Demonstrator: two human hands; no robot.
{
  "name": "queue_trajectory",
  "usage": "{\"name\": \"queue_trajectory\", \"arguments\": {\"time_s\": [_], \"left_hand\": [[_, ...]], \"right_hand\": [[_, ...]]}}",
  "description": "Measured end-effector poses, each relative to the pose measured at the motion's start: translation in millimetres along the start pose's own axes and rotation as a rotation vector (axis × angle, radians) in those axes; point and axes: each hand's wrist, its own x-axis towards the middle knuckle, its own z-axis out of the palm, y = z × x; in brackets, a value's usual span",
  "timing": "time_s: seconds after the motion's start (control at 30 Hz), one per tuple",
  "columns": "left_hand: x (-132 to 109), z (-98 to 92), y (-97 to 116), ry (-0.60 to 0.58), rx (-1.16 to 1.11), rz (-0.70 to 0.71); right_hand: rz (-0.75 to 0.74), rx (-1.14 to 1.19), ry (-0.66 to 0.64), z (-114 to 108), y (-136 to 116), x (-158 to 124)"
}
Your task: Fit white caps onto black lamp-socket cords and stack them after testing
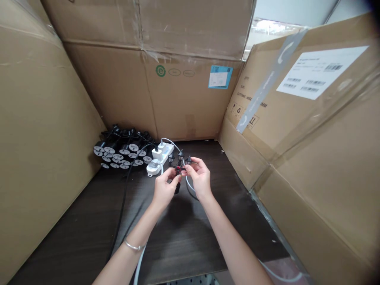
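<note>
Power strip [169, 151] on table [184, 245] — bundled lantern strings [121, 152] left of it — cardboard wall [184, 99] behind

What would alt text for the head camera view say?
The left hand and right hand pinch a small red-and-black part beside miniature black lanterns above a dark wooden table. Behind them, a white power strip sits beside a heap of black fittings with white discs, inside cardboard walls.

Left hand [166, 189] and right hand [199, 177] pinch a seemingly red connector [178, 169].
</note>
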Motion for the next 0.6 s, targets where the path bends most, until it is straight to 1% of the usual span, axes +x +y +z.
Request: {"name": "queue_trajectory", "arguments": {"time_s": [0.13,0.23,0.3,0.37,0.5,0.6], "left_hand": [[3.4,-3.0,8.2,0.028,0.020,0.008],[5.9,-5.5,11.4,0.037,-0.081,-0.049],[7.2,-6.8,10.8,0.027,-0.180,-0.108],[7.9,-7.2,9.1,0.016,-0.231,-0.132],[7.3,-5.4,5.8,-0.013,-0.233,-0.124],[6.3,-4.5,4.7,-0.059,-0.239,-0.139]], "right_hand": [[0.039,0.062,-0.017,2.0,-2.8,-0.6],[0.083,0.112,-0.015,0.9,-1.6,0.8],[0.103,0.074,-0.022,-0.8,2.1,2.1],[0.126,0.005,-0.043,-2.4,7.0,3.2],[0.146,-0.055,-0.052,-3.6,13.4,3.4],[0.145,-0.073,-0.043,-3.7,13.4,2.8]]}}
